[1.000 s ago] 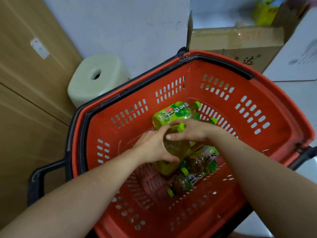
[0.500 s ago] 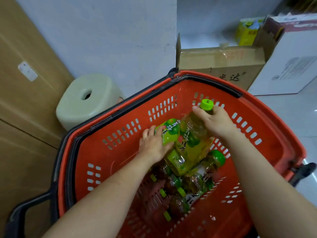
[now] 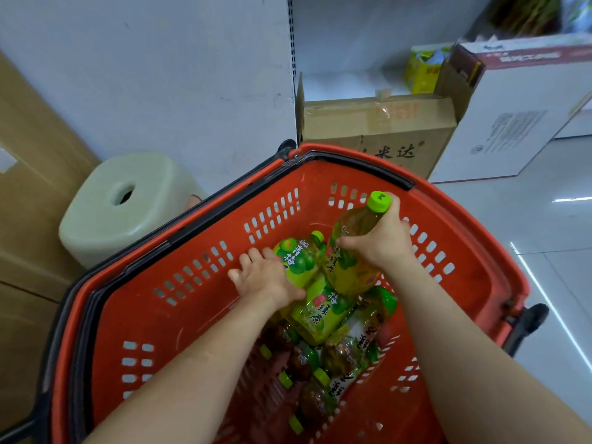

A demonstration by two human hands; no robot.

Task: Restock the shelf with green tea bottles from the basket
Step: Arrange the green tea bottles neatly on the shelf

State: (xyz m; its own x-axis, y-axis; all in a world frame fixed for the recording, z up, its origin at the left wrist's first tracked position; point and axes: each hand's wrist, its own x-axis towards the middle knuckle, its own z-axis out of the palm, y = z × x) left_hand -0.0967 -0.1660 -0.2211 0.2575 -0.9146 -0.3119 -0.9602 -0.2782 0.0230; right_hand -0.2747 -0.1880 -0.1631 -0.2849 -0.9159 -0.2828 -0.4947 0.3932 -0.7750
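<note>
A red plastic basket (image 3: 198, 302) fills the lower view and holds several green tea bottles with green caps and green labels. My right hand (image 3: 381, 241) grips the upper part of one bottle (image 3: 349, 261), which stands raised with its cap near the basket's far rim. My left hand (image 3: 266, 277) is wrapped around a second bottle (image 3: 298, 257) lying among the others. More bottles (image 3: 323, 382) lie deeper in the basket, partly hidden by my arms. A white shelf (image 3: 346, 81) is visible beyond the basket.
A brown cardboard box (image 3: 378, 129) and a white carton (image 3: 512, 113) stand just past the basket. A pale plastic stool (image 3: 125, 203) sits at the left by a white wall. Wooden panelling runs along the far left. White tiled floor lies on the right.
My right hand has lifted its bottle further up and to the right. My left hand has closed round a second bottle. The camera view has tilted up toward the shelf.
</note>
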